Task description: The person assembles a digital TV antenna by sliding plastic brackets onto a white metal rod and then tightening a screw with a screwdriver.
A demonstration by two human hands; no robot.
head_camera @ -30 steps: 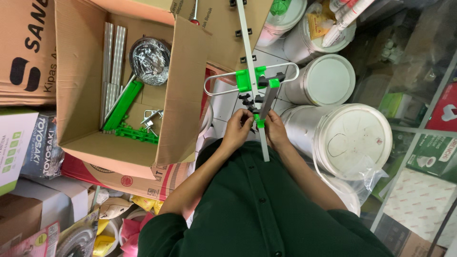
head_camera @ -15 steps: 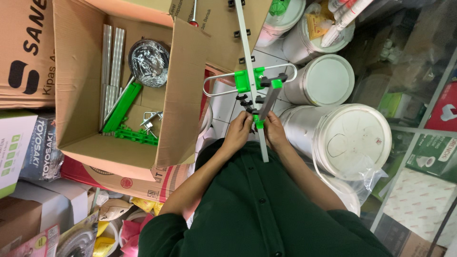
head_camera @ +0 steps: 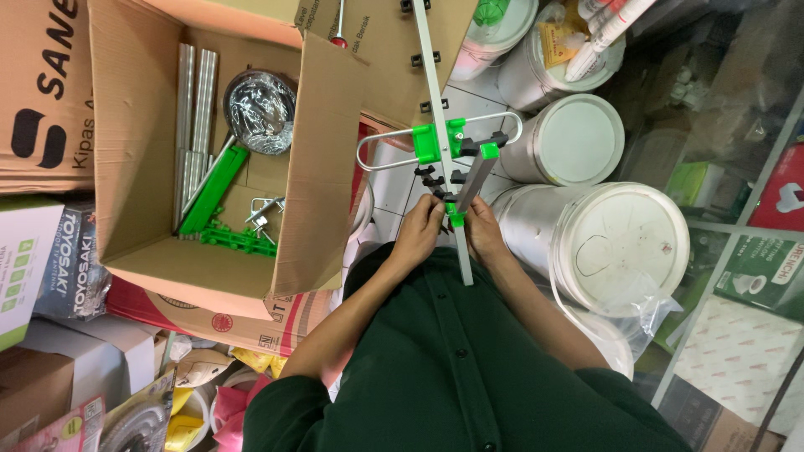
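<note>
Antenna boom, grey w/ green clips, held upright over lap. Left hand & right hand both grip its lower end at green clamp. Open cardboard box left, white buckets right.

Left of my fingers I log an open brown carton; far left, a printed brown box; lower left, a red-trimmed carton; right, white lidded pails, green-white boxes.

both hands gripping antenna boom, open cardboard box beside
</note>
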